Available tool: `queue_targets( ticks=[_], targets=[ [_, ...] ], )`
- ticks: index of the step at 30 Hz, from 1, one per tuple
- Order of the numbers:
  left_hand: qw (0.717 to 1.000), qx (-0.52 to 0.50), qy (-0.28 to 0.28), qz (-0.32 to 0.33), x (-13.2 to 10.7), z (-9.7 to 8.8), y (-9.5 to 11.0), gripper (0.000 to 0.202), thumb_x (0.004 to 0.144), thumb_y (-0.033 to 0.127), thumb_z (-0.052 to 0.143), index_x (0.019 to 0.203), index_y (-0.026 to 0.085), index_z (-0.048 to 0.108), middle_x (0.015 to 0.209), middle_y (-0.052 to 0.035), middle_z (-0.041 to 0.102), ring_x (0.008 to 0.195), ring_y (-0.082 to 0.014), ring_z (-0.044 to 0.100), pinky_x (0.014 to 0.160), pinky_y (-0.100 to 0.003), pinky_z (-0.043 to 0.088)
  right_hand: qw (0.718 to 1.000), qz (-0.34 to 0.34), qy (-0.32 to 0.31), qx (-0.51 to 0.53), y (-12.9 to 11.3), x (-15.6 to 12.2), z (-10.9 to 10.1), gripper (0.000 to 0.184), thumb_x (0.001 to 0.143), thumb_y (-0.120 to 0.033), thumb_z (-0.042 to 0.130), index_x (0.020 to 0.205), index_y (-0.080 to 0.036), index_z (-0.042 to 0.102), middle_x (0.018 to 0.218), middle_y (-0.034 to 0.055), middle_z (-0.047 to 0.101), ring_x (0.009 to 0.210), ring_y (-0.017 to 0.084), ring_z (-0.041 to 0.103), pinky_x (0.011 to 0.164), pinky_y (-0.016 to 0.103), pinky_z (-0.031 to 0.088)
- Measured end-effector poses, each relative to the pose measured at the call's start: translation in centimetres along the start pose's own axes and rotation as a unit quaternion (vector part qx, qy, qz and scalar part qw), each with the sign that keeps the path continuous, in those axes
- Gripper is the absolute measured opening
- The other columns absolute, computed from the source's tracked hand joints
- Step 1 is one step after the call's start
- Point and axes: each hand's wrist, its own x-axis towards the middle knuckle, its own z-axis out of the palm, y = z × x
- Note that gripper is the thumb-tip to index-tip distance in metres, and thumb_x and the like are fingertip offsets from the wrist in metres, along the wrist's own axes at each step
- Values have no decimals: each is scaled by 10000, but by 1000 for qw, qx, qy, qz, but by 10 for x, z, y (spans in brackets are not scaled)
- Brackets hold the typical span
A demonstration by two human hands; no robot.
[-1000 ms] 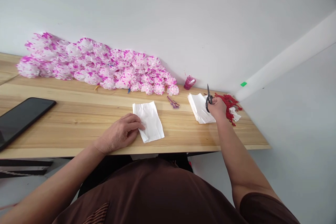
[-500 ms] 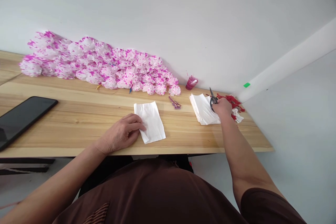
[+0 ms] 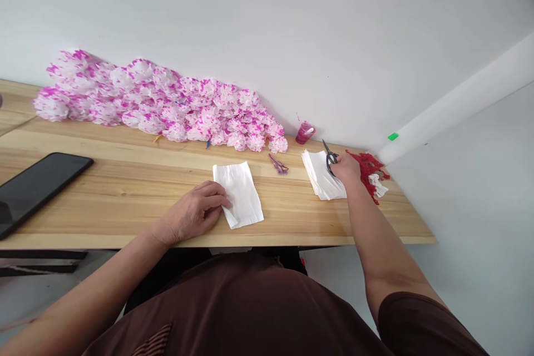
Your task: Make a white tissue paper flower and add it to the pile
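Observation:
A white paper sheet (image 3: 241,194) lies on the wooden table in front of me. My left hand (image 3: 200,208) pinches its left edge, the fingers curled over it. To the right, my right hand (image 3: 347,169) grips a pair of dark-handled scissors (image 3: 331,157) by the handles, blades pointing toward the wall. The scissors are above a stack of white paper sheets (image 3: 319,178), and my hand covers part of that stack.
Pink-and-white paper flowers (image 3: 167,103) are heaped along the wall. A pink-stained cup (image 3: 305,132) and a small bundle of purple ties (image 3: 278,164) stand near the middle. Red material (image 3: 369,167) with white scraps (image 3: 377,185) lies right; a phone (image 3: 41,192) lies left.
My right hand has moved slightly left with the scissors, further over the paper stack, and more of the red material shows. My left hand stays on the paper sheet.

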Motion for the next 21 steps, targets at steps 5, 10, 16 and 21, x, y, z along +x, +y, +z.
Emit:
queue_targets(
  ticks=[5,10,16,21],
  targets=[
    [1000,-6,-1,-1,1,-1,0,293,854,81,499,980,216,726,1019,-70,659,1003,-205,599,880,-333,522,999,37,18,-12,19,0,-8,121,642,-181,681,753,-210,641,711,76,683,775,284,670,685,350,475],
    [1000,-10,-3,2,1,-1,-1,285,857,90,506,982,220,727,1016,-66,659,1002,-206,596,881,-331,521,999,37,16,-10,23,-7,-13,119,692,-219,691,796,-201,635,814,102,712,842,294,678,739,348,477],
    [1000,-7,-2,-2,-1,1,-3,290,864,90,498,995,219,722,1026,-70,653,1020,-207,590,895,-333,519,1000,1,21,-7,5,-21,-12,191,746,-243,664,928,-194,631,900,111,720,904,297,673,774,349,462],
    [1000,-7,-1,-4,0,0,-2,280,865,95,499,983,217,723,1021,-71,656,1014,-205,594,892,-333,521,1000,-25,12,1,-4,-35,-12,222,761,-282,675,961,-199,624,942,117,723,938,303,666,757,346,447]
  ],
)
